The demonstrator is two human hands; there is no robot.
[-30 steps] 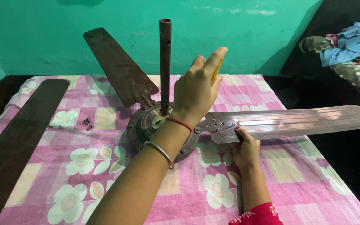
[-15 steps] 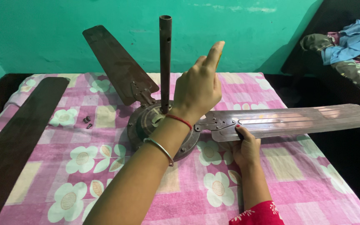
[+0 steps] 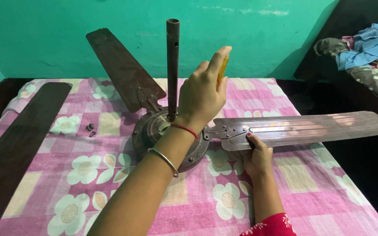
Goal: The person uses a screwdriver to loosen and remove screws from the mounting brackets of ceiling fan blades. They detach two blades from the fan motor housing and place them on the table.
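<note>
Two hands work on a ceiling fan lying on a pink flowered sheet [image 3: 88, 170], its rod [image 3: 173, 65] standing upright from the round motor [image 3: 154, 131]. The left hand [image 3: 204, 94] is raised just right of the rod, fingers curled closed around a yellow tool [image 3: 222, 67], mostly hidden; its kind cannot be told. The right hand [image 3: 255, 157] sits right of the motor, below the silver blade [image 3: 302, 129], fingers wrapped loosely under the blade's edge near its bracket, thumb on top. The blade's bracket meets the motor's right rim, directly below the left hand. To do this step well, the right hand should hold the blade level so its holes stay lined up at the motor, while the tool comes straight down. A brown blade [image 3: 121, 67] extends behind the motor to the left. A loose dark blade [image 3: 18, 140] lies far left of the motor, with small screws [image 3: 90, 129] between.
</note>
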